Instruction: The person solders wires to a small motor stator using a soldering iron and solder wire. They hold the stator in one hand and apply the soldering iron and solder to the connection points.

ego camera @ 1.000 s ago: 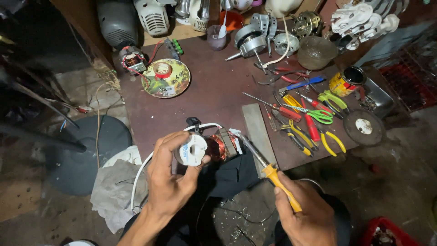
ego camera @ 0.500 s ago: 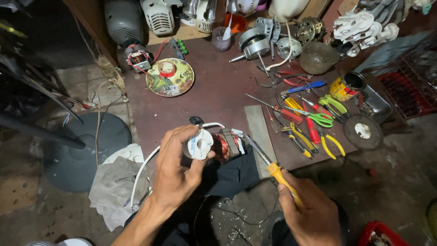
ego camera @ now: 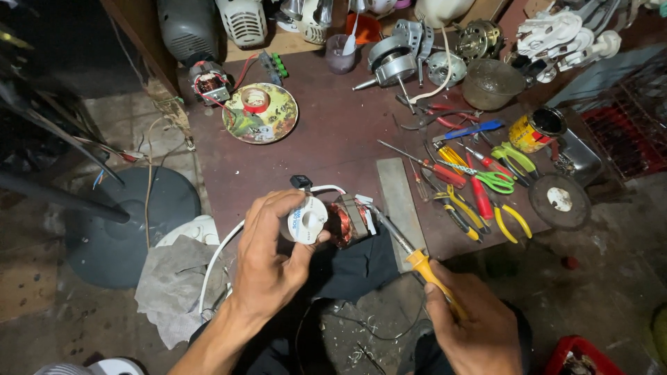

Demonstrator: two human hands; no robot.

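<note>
Copper-wound motor (ego camera: 345, 222) lies just right of the left hand (ego camera: 271, 257) gripping a white spool (ego camera: 308, 219); the right hand (ego camera: 472, 326), clenching a yellow-handled iron (ego camera: 406, 246), points far-left at it.

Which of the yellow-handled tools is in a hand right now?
The yellow-handled soldering iron, held in the right hand, tip at the copper-wound motor. The yellow-handled pliers lie untouched among other tools on the board.

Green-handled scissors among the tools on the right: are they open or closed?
Open. The green-handled scissors lie flat on the workbench with their blades spread apart, pointing left over the yellow and red tool handles.
</note>
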